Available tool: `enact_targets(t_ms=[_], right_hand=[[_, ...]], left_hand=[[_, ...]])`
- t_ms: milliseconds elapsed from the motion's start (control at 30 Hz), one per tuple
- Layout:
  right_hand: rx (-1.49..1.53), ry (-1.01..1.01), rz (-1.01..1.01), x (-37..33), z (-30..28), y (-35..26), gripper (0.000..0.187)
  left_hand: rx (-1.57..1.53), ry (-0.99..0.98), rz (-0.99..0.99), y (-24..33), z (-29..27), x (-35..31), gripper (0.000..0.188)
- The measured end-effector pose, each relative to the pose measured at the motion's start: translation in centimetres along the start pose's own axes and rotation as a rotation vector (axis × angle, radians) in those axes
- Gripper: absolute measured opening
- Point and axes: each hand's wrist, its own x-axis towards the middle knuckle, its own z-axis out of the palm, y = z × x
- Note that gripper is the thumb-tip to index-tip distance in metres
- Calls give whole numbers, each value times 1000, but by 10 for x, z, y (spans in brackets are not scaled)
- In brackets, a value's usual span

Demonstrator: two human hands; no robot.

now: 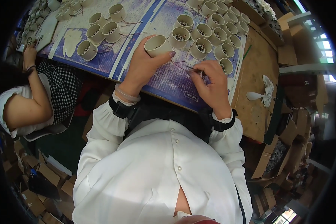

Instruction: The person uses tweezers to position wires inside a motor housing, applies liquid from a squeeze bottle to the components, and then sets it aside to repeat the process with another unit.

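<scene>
My left hand (142, 65) is wrapped round a cream cup-shaped housing (156, 45), tilted, with small parts inside it. A thin reddish wire (178, 61) runs from this housing toward my right hand (212, 80). My right fingers are pinched on a thin dark tool (190, 68), perhaps tweezers; the palm hides most of it. Just beyond both hands stands a group of similar housings (201, 49), upright, with small metal parts and wires in them. Several more cups (87, 50) stand at the left with wires trailing out.
The table is covered with a stained blue-and-white sheet (168, 80). On the brown board (255, 115) at right lie a white spoon (254, 96) and crumpled tissue (267, 90). A co-worker's arm (33, 100) reaches the table at left. Cardboard boxes (280, 156) stand at right.
</scene>
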Motion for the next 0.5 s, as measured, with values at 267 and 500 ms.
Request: enact_targets(t_ms=[267,500], right_hand=[[0,139,-161,16,9,-1,18],[-91,-8,-128,16,3,-17,20]], left_hand=[[-1,-60,-6,2,0,2,49],[-380,-108,-77,-13,1,10,48]])
